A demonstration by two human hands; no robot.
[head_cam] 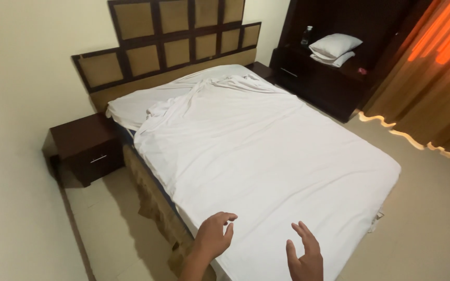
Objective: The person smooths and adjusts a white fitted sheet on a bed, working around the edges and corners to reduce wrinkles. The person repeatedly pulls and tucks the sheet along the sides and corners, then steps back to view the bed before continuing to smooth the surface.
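Your left hand (pixel 213 235) hovers over the foot edge of the bed, fingers loosely curled and spread apart, thumb parted from the rest. It grips nothing. Whether the fingertips graze the cloth below cannot be told from this view.

Your right hand (pixel 305 256) sits just beside it, low in the frame and partly cut off by the bottom edge. Palm faces inward toward the left hand, fingers apart and slightly bent, empty. It is over the sheet near the same foot edge; contact cannot be confirmed.

The white sheet (pixel 266 151) covers the mattress from the headboard end to the foot. Across the middle and foot it lies fairly flat with shallow creases. Toward the head it is bunched and rumpled, with a raised fold running along the left side and a loose heap near the top left corner. The left edge hangs a little over the bed frame (pixel 154 200); the far right corner drops over the foot.

Left of the bed stands a dark nightstand (pixel 87 148) against the wall. Behind the bed is a panelled headboard (pixel 175 39). On the right, a dark cabinet carries a white pillow (pixel 334 46), and orange curtains (pixel 433 78) hang at the far right.
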